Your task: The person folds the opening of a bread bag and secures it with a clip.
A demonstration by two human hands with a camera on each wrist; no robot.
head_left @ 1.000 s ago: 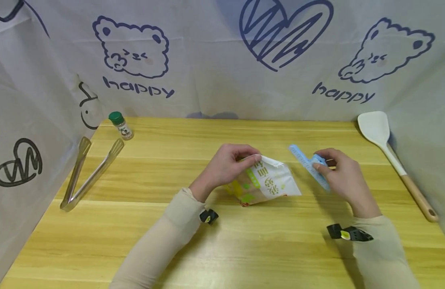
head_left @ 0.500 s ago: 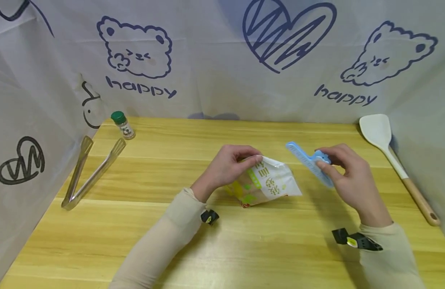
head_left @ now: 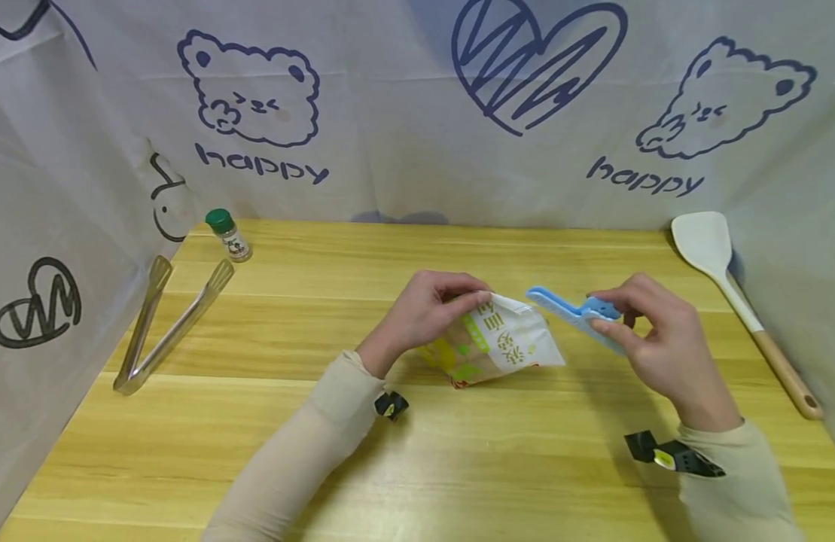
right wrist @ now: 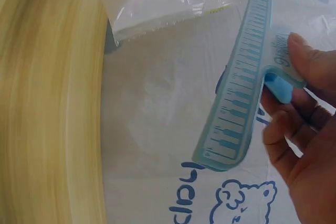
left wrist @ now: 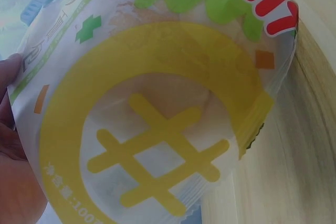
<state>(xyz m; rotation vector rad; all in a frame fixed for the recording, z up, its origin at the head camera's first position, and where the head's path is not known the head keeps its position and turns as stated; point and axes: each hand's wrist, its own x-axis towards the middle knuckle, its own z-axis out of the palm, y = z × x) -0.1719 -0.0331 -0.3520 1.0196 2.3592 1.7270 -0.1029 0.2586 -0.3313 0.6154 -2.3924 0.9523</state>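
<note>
My left hand (head_left: 440, 309) pinches the upper edge of a plastic bread bag (head_left: 508, 339), printed in yellow and green, near the table's middle. In the left wrist view the bag (left wrist: 157, 45) shows a large yellow ring, and something tan shows through it. My right hand (head_left: 661, 339) pinches the handle of a light blue bag clip (head_left: 573, 310) between thumb and fingers, just right of the bag. Piano keys decorate the clip's long bar (right wrist: 236, 98) in the right wrist view. The bar's far end points toward the bag's open-looking corner.
Metal tongs (head_left: 169, 342) lie spread at the left. Behind them stands a small green-capped seasoning bottle (head_left: 233, 241). A white spatula (head_left: 708, 241) with a wooden handle leans along the right side. White cloth walls (head_left: 383, 120) with drawings enclose the wooden table (head_left: 458, 467).
The clip has turned so that its bar lies flatter, and its far end has come closer to the bag. My right hand shifted slightly right. The left hand and bag have stayed put.
</note>
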